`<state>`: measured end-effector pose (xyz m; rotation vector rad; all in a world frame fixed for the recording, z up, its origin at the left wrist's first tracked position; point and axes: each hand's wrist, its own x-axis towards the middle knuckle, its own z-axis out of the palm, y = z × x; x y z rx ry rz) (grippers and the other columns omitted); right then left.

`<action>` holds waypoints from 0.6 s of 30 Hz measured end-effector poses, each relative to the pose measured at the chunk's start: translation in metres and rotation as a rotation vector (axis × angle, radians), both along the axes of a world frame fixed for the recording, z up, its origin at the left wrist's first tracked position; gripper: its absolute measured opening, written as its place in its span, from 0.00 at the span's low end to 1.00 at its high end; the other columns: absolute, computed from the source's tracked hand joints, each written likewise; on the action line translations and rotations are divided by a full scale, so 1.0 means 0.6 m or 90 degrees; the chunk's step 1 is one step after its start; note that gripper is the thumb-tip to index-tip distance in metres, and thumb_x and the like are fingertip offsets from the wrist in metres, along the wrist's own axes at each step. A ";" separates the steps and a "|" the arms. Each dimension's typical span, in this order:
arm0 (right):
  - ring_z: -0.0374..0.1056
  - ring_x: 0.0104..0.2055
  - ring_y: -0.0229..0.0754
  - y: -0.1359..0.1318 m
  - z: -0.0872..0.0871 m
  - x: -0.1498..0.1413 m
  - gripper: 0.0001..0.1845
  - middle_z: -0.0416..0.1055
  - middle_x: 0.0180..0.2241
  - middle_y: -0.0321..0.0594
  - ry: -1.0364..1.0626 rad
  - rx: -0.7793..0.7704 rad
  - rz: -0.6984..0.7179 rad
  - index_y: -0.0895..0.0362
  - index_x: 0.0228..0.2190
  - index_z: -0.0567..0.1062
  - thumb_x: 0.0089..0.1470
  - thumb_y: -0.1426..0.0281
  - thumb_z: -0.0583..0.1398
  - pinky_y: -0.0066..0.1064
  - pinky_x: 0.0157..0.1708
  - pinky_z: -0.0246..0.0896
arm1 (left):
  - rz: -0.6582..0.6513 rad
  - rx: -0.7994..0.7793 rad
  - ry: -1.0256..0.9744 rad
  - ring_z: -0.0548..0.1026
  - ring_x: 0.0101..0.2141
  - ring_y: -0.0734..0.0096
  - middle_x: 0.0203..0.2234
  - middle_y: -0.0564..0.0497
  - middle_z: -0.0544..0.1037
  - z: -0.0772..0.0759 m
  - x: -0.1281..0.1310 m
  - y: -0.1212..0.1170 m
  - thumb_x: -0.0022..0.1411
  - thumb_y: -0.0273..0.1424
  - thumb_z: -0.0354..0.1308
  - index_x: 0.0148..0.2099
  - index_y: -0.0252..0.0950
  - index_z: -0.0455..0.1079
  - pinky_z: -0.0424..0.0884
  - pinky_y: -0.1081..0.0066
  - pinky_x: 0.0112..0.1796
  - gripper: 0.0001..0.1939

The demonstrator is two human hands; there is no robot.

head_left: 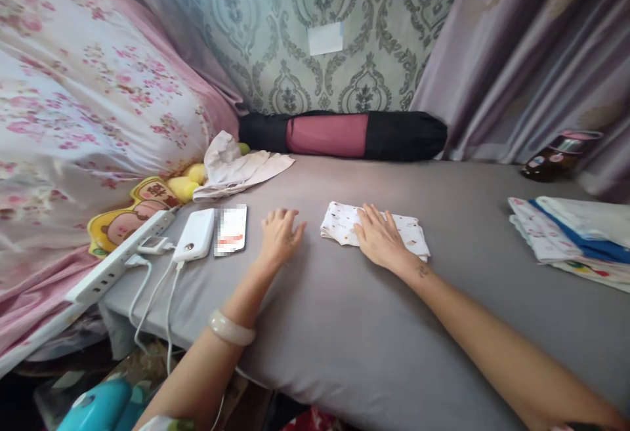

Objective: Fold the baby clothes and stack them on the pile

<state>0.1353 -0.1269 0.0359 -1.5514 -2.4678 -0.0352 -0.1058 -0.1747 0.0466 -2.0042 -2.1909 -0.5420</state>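
A folded white cloth (339,224) with small printed spots lies flat on the grey sheet (315,313). On top of it rests my right hand (378,235), fingers stretched out and palm down, hiding its middle. To the left of the cloth, apart from it, my left hand (282,235) is over the sheet with its fingers loosely spread and nothing in them. A pale bangle (231,328) circles my left wrist. Nearest to my left hand is a phone (231,229) with a light screen.
A white power bank (195,234) and a power strip (123,257) with cables lie at left. Folded fabrics (575,234) are stacked at right, below a dark bottle (556,155). A black and pink rolled bag (327,134) lies along the wall; a crumpled cloth (241,172) is nearby.
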 end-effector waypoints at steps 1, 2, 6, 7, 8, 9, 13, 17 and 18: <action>0.45 0.67 0.52 0.001 0.001 -0.002 0.30 0.51 0.65 0.53 -0.001 -0.006 -0.002 0.65 0.61 0.60 0.64 0.64 0.40 0.50 0.64 0.36 | -0.046 -0.005 -0.002 0.66 0.49 0.55 0.50 0.43 0.71 0.001 0.022 0.010 0.66 0.39 0.48 0.54 0.39 0.66 0.62 0.59 0.45 0.18; 0.44 0.67 0.52 0.002 0.002 -0.004 0.30 0.51 0.65 0.53 -0.002 -0.010 -0.006 0.65 0.61 0.60 0.64 0.64 0.40 0.50 0.64 0.36 | -0.086 -0.011 -0.004 0.66 0.49 0.56 0.51 0.44 0.71 0.003 0.043 0.019 0.67 0.37 0.47 0.55 0.39 0.65 0.61 0.59 0.46 0.17; 0.43 0.68 0.51 0.011 0.007 -0.008 0.29 0.51 0.65 0.51 0.005 -0.017 -0.028 0.65 0.61 0.60 0.64 0.65 0.41 0.50 0.64 0.34 | -0.199 -0.038 -0.034 0.69 0.49 0.61 0.51 0.45 0.73 0.010 0.116 0.058 0.67 0.27 0.43 0.56 0.38 0.64 0.62 0.62 0.48 0.17; 0.43 0.68 0.51 0.013 0.008 -0.009 0.29 0.51 0.65 0.51 0.006 -0.019 -0.033 0.65 0.61 0.60 0.64 0.65 0.41 0.50 0.64 0.34 | -0.212 -0.043 -0.049 0.70 0.49 0.63 0.51 0.45 0.73 0.009 0.131 0.068 0.66 0.25 0.42 0.56 0.37 0.63 0.62 0.63 0.48 0.18; 0.42 0.68 0.51 0.015 0.008 -0.011 0.29 0.51 0.65 0.51 0.008 -0.020 -0.037 0.65 0.61 0.60 0.64 0.65 0.40 0.50 0.64 0.33 | -0.221 -0.049 -0.065 0.71 0.49 0.64 0.50 0.45 0.74 0.006 0.143 0.078 0.66 0.23 0.42 0.57 0.36 0.62 0.63 0.64 0.48 0.19; 0.42 0.68 0.51 0.016 0.007 -0.012 0.29 0.51 0.65 0.51 0.007 -0.020 -0.039 0.65 0.61 0.59 0.64 0.65 0.40 0.50 0.64 0.33 | -0.227 -0.054 -0.078 0.72 0.49 0.65 0.50 0.44 0.75 0.003 0.155 0.088 0.65 0.22 0.41 0.57 0.35 0.62 0.63 0.65 0.48 0.20; 0.44 0.67 0.53 0.018 -0.006 -0.015 0.29 0.52 0.65 0.51 -0.016 -0.038 -0.019 0.65 0.62 0.58 0.63 0.68 0.41 0.49 0.63 0.36 | -0.225 -0.069 -0.102 0.74 0.48 0.65 0.47 0.43 0.77 -0.018 0.186 0.115 0.67 0.24 0.41 0.54 0.34 0.65 0.62 0.65 0.52 0.18; 0.45 0.67 0.54 0.017 -0.021 -0.015 0.29 0.52 0.65 0.51 -0.019 -0.043 -0.011 0.65 0.62 0.59 0.61 0.70 0.44 0.47 0.63 0.38 | -0.195 -0.061 -0.119 0.73 0.50 0.64 0.45 0.43 0.78 -0.034 0.198 0.120 0.70 0.28 0.40 0.51 0.34 0.68 0.62 0.65 0.54 0.17; 0.45 0.67 0.54 0.017 -0.023 -0.015 0.29 0.52 0.65 0.51 -0.013 -0.043 -0.010 0.65 0.62 0.58 0.61 0.70 0.44 0.48 0.63 0.37 | -0.190 -0.054 -0.121 0.73 0.50 0.64 0.45 0.43 0.78 -0.036 0.198 0.119 0.70 0.29 0.40 0.51 0.34 0.67 0.62 0.64 0.54 0.17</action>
